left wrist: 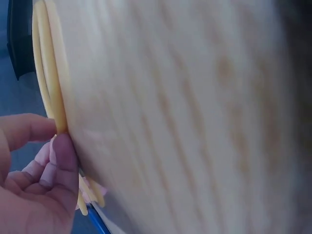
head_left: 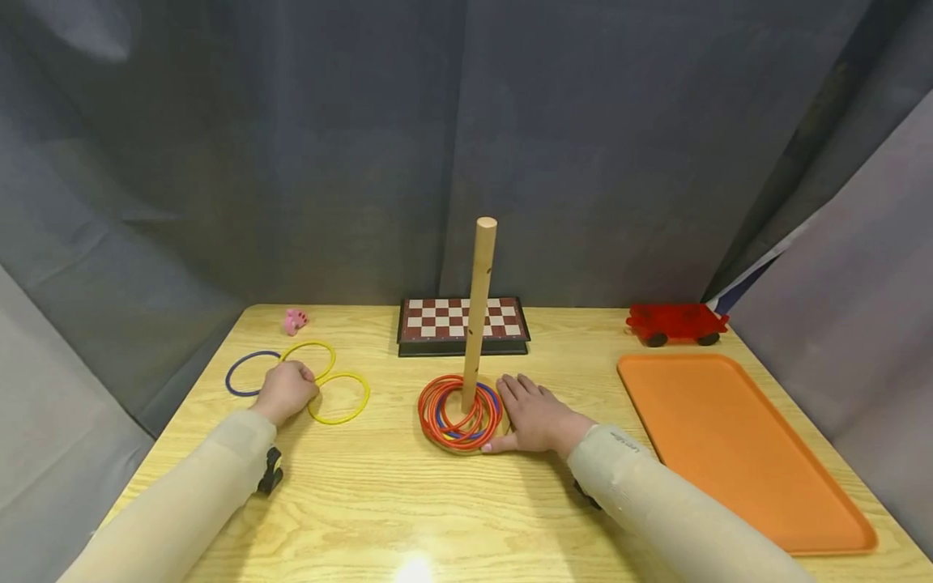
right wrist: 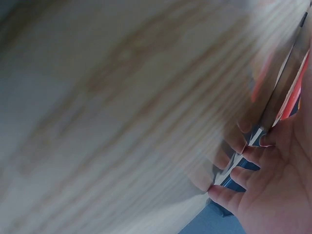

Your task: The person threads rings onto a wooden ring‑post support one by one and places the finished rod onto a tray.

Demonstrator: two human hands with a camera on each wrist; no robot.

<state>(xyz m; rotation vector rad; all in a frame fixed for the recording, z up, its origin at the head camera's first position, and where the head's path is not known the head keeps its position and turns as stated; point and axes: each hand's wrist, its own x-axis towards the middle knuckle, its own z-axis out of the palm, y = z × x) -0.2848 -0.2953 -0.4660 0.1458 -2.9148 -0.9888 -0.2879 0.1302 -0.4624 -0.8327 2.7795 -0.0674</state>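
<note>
The left hand point(head_left: 286, 389) is curled in a pinching grip on a yellow ring point(head_left: 338, 397) lying flat on the worktop point(head_left: 379, 502), left of the upright peg point(head_left: 477, 312). I'd lift it level and keep the pinch light. The right hand point(head_left: 535, 417) lies spread flat, steadying the stacked rings point(head_left: 459, 411) round the peg's foot.

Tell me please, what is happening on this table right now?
A person sits at a wooden table with a ring-toss peg. The left hand pinches a yellow ring among the loose rings lying flat at the left. The right hand rests flat on the table, touching the stack of red, orange and blue rings already around the peg's foot. A chessboard, a red toy wagon, an orange tray and a small pink toy lie around.
</note>
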